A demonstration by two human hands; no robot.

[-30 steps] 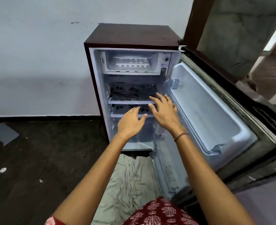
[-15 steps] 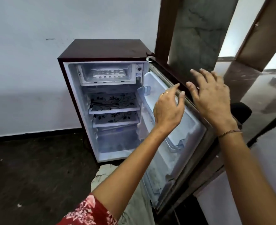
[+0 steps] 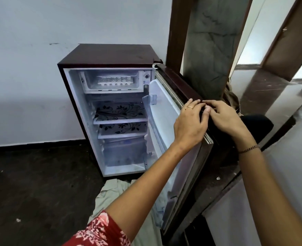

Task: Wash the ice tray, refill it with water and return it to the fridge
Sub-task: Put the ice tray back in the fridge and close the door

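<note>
One white ice tray (image 3: 113, 80) sits inside the freezer compartment (image 3: 89, 83) at the top of the fridge (image 3: 111, 54), a small maroon one standing on the dark floor (image 3: 40, 183) against a pale wall. Below the tray are two floral-print shelves (image 3: 120, 119) and a clear drawer (image 3: 125, 150). The door (image 3: 164, 121) is swung wide open to the right. The left hand (image 3: 189, 125), with a ring (image 3: 189, 107), grips the door's top edge, fingers curled over it and thumb on the near side. The right hand (image 3: 224, 118), with a bracelet (image 3: 248, 149) on its wrist, lies on the same edge from the outer side, fingers bent and meeting the left fingertips; can't tell if it really clasps. A crumpled pale cloth (image 3: 111, 192) lies on the floor in front of the fridge
</note>
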